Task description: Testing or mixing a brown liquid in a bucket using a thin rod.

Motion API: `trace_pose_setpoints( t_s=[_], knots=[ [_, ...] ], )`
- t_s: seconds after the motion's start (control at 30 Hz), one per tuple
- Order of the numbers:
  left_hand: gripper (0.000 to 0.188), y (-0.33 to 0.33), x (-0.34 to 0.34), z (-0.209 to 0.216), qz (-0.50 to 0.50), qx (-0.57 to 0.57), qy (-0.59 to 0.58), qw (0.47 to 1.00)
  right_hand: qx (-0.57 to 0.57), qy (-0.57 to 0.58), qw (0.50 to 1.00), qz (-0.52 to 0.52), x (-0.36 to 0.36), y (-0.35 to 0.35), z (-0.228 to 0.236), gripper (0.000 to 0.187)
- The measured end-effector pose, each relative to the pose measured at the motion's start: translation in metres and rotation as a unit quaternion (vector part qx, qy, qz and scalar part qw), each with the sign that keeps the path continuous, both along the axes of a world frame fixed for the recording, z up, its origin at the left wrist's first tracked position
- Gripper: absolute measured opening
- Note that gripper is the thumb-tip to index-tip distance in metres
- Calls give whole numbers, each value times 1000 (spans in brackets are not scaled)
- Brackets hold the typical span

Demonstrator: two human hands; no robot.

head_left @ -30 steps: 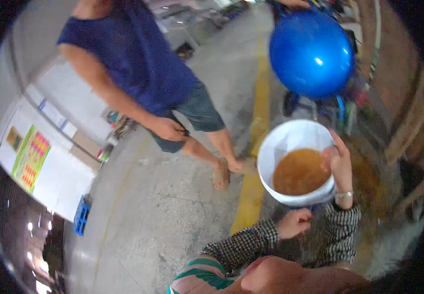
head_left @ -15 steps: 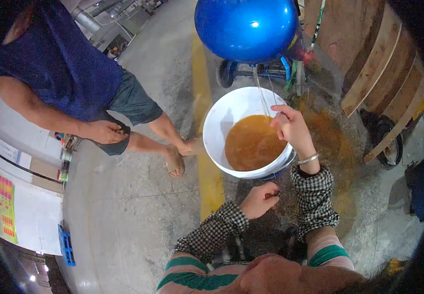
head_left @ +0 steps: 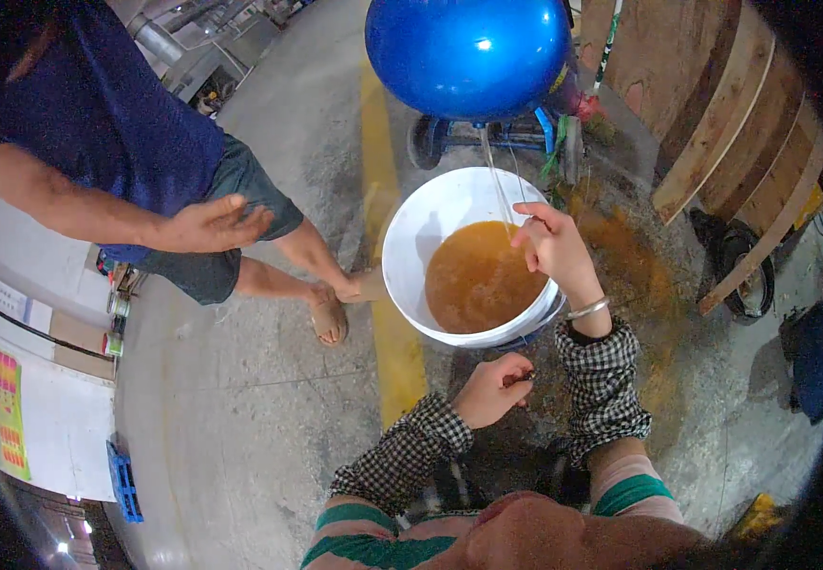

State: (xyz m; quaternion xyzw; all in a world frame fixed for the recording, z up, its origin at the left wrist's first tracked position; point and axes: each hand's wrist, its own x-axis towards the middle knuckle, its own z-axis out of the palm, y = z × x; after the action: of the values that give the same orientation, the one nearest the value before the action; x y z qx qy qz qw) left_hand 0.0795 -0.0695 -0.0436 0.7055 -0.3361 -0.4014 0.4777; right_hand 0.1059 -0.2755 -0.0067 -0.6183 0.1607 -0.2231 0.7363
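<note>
A white bucket [head_left: 410, 275] stands on the floor ahead of me, partly filled with cloudy orange-brown liquid [head_left: 478, 280]. A clear stream or thin tube [head_left: 494, 176] runs down into it from beneath a blue tank [head_left: 468, 57]; which one, I cannot tell. My right hand [head_left: 556, 249] is over the bucket's right side, fingers curled, seemingly pinching a thin wire [head_left: 518, 163] that leads up toward the tank. Closer to me, my left hand [head_left: 493, 389] is closed on a small dark object [head_left: 526, 377], just outside the near rim.
Another person [head_left: 136, 123] stands at the left, one hand [head_left: 212, 226] held out, a sandalled foot near the bucket. The tank has wheels [head_left: 425, 142]. Curved wooden boards [head_left: 716, 133] lean at the right beside a dark wheel [head_left: 746, 271]. A yellow floor line [head_left: 388, 199] passes the bucket.
The other person's hand has risen and opened out. My hands keep nearly the same places by the bucket, while the whole view has shifted slightly.
</note>
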Motion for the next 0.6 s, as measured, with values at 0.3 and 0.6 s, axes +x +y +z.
trace_pose_setpoints(
  t_s=[0.3, 0.6],
  knots=[
    [19, -2, -1, 4, -13, 7, -9, 1000, -6, -13, 1000, 2, -3, 1, 0, 29],
    [19, -2, -2, 8, -16, 3, -6, 1000, -12, -6, 1000, 12, -2, 2, 2, 31]
  ],
)
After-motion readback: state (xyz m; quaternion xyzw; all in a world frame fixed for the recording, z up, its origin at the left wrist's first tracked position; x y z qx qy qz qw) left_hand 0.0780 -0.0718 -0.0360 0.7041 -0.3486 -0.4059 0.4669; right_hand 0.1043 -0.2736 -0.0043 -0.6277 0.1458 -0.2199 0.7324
